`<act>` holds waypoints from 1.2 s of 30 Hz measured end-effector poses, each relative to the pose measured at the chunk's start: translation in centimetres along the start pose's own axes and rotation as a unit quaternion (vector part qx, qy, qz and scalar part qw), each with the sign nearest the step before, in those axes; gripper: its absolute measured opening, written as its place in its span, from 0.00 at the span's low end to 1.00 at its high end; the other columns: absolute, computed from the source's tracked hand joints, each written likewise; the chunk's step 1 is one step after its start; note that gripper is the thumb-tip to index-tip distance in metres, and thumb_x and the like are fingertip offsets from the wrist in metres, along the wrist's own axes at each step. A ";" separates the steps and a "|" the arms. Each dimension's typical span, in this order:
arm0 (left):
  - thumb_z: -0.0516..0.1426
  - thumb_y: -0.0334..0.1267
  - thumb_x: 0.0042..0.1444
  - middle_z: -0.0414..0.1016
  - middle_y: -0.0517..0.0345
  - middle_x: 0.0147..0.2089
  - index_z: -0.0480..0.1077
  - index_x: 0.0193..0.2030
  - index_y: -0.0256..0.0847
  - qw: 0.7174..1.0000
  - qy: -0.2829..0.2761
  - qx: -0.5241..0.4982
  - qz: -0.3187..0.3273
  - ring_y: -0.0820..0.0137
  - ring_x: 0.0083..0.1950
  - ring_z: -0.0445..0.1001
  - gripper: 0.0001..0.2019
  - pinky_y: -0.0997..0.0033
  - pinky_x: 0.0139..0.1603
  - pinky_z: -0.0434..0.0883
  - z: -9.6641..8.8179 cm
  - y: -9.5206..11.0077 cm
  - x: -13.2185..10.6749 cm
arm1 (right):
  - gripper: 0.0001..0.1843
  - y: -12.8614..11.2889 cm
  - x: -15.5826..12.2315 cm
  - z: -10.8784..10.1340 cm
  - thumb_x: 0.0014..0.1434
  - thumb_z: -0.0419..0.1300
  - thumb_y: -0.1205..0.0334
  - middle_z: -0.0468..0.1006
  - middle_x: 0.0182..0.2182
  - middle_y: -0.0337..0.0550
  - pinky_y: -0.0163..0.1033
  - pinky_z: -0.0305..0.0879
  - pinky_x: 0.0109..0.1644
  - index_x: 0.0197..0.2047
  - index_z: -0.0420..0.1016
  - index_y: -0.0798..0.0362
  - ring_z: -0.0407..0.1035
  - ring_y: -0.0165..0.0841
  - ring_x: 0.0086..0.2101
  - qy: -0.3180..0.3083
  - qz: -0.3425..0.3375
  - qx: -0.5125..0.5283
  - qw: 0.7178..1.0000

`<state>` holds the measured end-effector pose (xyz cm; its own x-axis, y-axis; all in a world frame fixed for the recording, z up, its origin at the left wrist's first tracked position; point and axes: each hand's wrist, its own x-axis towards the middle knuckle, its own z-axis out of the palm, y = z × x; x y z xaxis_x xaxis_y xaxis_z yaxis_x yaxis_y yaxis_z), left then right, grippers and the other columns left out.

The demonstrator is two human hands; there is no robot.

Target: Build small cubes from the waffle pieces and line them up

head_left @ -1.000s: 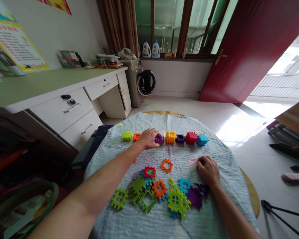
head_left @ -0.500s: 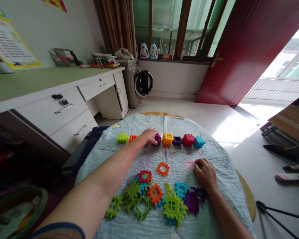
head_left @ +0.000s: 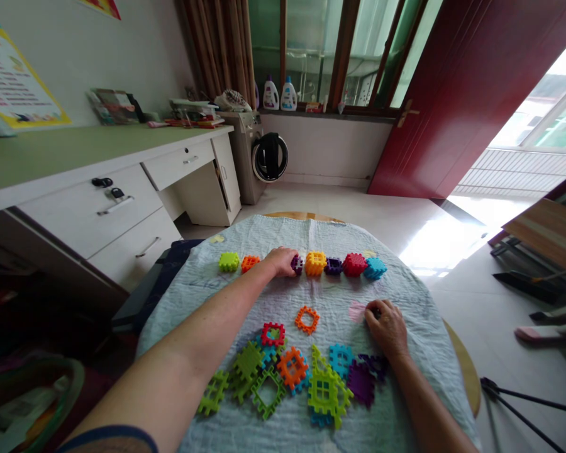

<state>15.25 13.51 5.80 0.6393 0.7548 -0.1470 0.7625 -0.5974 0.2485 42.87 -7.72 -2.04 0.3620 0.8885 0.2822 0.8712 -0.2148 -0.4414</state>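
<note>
My left hand (head_left: pixel 282 260) reaches to the far row of toy blocks, its fingers closed around a purple interlocking block (head_left: pixel 297 265). To its right in the row are a yellow block (head_left: pixel 316 263), a dark purple block (head_left: pixel 332 266), a red block (head_left: pixel 355 264) and a blue block (head_left: pixel 376 268). An orange block (head_left: pixel 250 263) and a lime-green block (head_left: pixel 229 262) sit to its left. My right hand (head_left: pixel 387 327) rests curled on the cloth; what its fingers hold, if anything, is hidden. Between the hands lies a flat orange frame piece (head_left: pixel 307 319).
Near me lies a pile of flat interlocking pieces: green (head_left: pixel 323 391), orange (head_left: pixel 293 369), red (head_left: pixel 273 333) and purple (head_left: pixel 361 382). A pale blue cloth (head_left: pixel 264 302) covers the round table. Beyond stand a desk (head_left: pixel 122 154), a washing machine (head_left: pixel 245 157) and a red door (head_left: pixel 434 94).
The whole view has shifted slightly to the left. Both hands stay in the same places, and the pieces on the table have not visibly moved.
</note>
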 end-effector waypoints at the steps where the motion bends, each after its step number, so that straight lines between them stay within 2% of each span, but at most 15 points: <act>1: 0.63 0.45 0.40 0.79 0.54 0.46 0.74 0.44 0.46 1.000 0.006 0.007 -0.003 0.55 0.50 0.74 0.20 0.60 0.51 0.69 0.2 0.0 0.0 | 0.11 0.0 0.0 0.0 0.55 0.53 0.56 0.76 0.33 0.45 0.44 0.58 0.47 0.30 0.75 0.50 0.66 0.40 0.38 0.000 -0.001 0.001 1.000; 12: 0.61 0.47 0.44 0.78 0.52 0.47 0.73 0.45 0.44 0.997 0.042 0.060 -0.013 0.56 0.50 0.74 0.20 0.60 0.53 0.70 0.9 0.1 0.0 | 0.12 0.2 0.0 0.0 0.55 0.53 0.56 0.76 0.34 0.45 0.43 0.58 0.48 0.31 0.75 0.49 0.65 0.40 0.38 -0.004 -0.001 -0.001 1.000; 14: 0.62 0.47 0.43 0.77 0.50 0.49 0.72 0.49 0.43 0.997 0.043 0.062 -0.011 0.54 0.53 0.73 0.24 0.60 0.54 0.69 0.9 0.1 -0.1 | 0.12 0.2 0.0 0.1 0.55 0.53 0.56 0.76 0.34 0.45 0.43 0.58 0.48 0.31 0.76 0.50 0.65 0.40 0.38 -0.004 -0.001 -0.002 1.000; 18: 0.66 0.47 0.40 0.69 0.43 0.62 0.62 0.63 0.37 0.996 0.065 0.058 0.003 0.51 0.63 0.65 0.42 0.58 0.64 0.62 0.3 0.2 -0.7 | 0.12 0.4 0.0 0.2 0.55 0.53 0.56 0.76 0.33 0.44 0.43 0.58 0.47 0.31 0.76 0.50 0.65 0.39 0.38 -0.002 -0.003 0.001 1.000; 20: 0.67 0.48 0.40 0.65 0.41 0.65 0.59 0.65 0.37 0.995 0.089 0.047 0.006 0.51 0.67 0.61 0.45 0.56 0.68 0.58 -0.2 0.3 -1.6 | 0.12 0.5 0.1 0.3 0.55 0.53 0.56 0.76 0.34 0.45 0.43 0.58 0.47 0.31 0.76 0.50 0.65 0.39 0.38 -0.002 -0.003 0.001 1.000; 24: 0.64 0.48 0.48 0.63 0.43 0.66 0.60 0.64 0.40 0.985 0.173 0.015 0.020 0.53 0.68 0.58 0.38 0.53 0.70 0.54 -0.7 0.0 -5.6 | 0.12 0.2 0.1 0.2 0.55 0.53 0.57 0.76 0.34 0.45 0.43 0.58 0.46 0.31 0.76 0.50 0.65 0.40 0.38 0.001 0.006 -0.002 1.000; 27: 0.62 0.46 0.51 0.65 0.45 0.64 0.62 0.62 0.42 0.972 0.235 -0.012 0.015 0.54 0.67 0.60 0.32 0.52 0.70 0.55 0.2 -1.0 -9.8 | 0.11 0.0 0.0 0.0 0.55 0.53 0.58 0.76 0.34 0.45 0.42 0.57 0.46 0.30 0.76 0.50 0.65 0.39 0.38 0.002 0.006 0.000 1.000; 32: 0.60 0.44 0.51 0.70 0.47 0.59 0.67 0.57 0.44 0.953 0.294 -0.056 -0.047 0.53 0.63 0.66 0.25 0.49 0.67 0.61 3.9 -3.6 -16.6 | 0.11 -0.1 0.1 0.0 0.55 0.53 0.58 0.76 0.34 0.44 0.42 0.57 0.46 0.30 0.76 0.50 0.65 0.38 0.37 0.004 0.004 -0.002 1.000; 36: 0.58 0.48 0.53 0.73 0.47 0.55 0.69 0.52 0.44 0.933 0.324 -0.089 -0.130 0.53 0.60 0.69 0.20 0.46 0.64 0.64 7.1 -5.0 -20.4 | 0.11 0.0 0.1 0.0 0.55 0.53 0.58 0.76 0.34 0.44 0.41 0.58 0.45 0.30 0.76 0.50 0.65 0.38 0.37 0.002 0.004 -0.006 1.000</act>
<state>-0.86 -0.84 0.73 0.1968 0.9071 0.3720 0.8176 -0.3612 0.4483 42.90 -7.59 -2.04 0.3704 0.8848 0.2826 0.8724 -0.2269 -0.4329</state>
